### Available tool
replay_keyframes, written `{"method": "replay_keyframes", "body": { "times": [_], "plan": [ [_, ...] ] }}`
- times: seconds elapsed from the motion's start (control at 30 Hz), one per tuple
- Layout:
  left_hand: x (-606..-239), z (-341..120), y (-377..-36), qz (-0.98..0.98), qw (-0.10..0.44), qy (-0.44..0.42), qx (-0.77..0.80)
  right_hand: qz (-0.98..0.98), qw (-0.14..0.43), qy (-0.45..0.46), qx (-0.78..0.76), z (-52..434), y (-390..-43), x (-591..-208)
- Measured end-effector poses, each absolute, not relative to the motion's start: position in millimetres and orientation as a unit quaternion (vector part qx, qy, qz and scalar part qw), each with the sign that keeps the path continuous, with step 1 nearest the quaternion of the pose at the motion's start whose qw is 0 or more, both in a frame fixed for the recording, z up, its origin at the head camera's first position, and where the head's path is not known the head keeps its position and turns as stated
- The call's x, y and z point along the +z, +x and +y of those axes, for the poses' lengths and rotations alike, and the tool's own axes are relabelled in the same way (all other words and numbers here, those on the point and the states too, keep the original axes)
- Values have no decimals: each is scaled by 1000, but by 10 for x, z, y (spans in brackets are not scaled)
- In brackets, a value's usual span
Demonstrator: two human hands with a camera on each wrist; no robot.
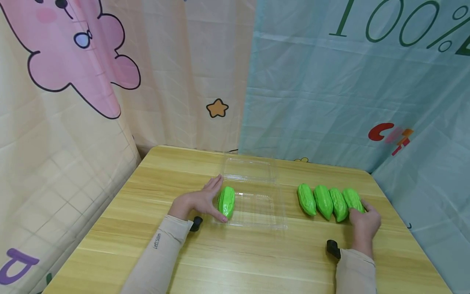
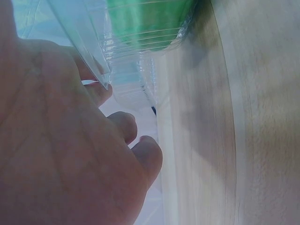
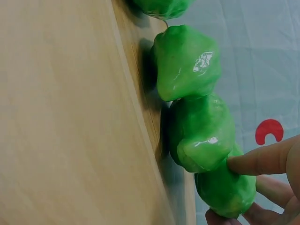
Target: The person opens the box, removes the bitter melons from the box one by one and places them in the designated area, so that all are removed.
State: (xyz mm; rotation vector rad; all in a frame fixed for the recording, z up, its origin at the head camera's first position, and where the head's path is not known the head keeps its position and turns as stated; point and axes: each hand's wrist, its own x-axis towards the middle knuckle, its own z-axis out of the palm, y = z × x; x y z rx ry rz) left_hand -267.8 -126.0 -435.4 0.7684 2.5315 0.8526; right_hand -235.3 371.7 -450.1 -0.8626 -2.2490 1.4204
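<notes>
Left hand at the clear box, right hand on the end gourd of the row.

From the head view I see my left hand [image 1: 200, 201] lying with straight fingers against the left wall of the open clear box [image 1: 257, 212], where 1 green gourd [image 1: 226, 201] sits in the left end of the tray. The left wrist view adds what that angle misses: the fingers [image 2: 145, 150] are relaxed and hold nothing, beside the box's ribbed plastic edge. To the right, well apart from the box, 4 gourds lie side by side on the wooden table [image 1: 235, 261]. My right hand [image 1: 363, 224] grips the rightmost gourd [image 1: 353, 199]; only the right wrist view shows fingers curled under it and a fingertip [image 3: 243, 164] touching its neighbour [image 3: 201, 133].
</notes>
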Motion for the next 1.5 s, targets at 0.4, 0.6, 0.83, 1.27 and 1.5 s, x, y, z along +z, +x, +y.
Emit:
{"method": "replay_keyframes", "body": {
  "times": [0.4,0.6,0.83,1.27,1.5],
  "plan": [
    [-4355,-1263,-2678,895,182,273,302,-785,158,-306,515,3721,-2356,-4556],
    [-4342,-1259,-2667,896,183,274,298,-771,153,-312,533,3721,-2357,-4551],
    [-4346,-1264,-2670,896,183,274,300,-762,175,-313,540,3687,-2363,-4478],
    [-4349,-1266,-2676,893,180,279,305,-752,195,-308,549,3597,-2337,-4247],
    [-4366,-1266,-2684,892,181,277,307,-758,228,-287,540,3509,-2311,-4112]
  ]
}}
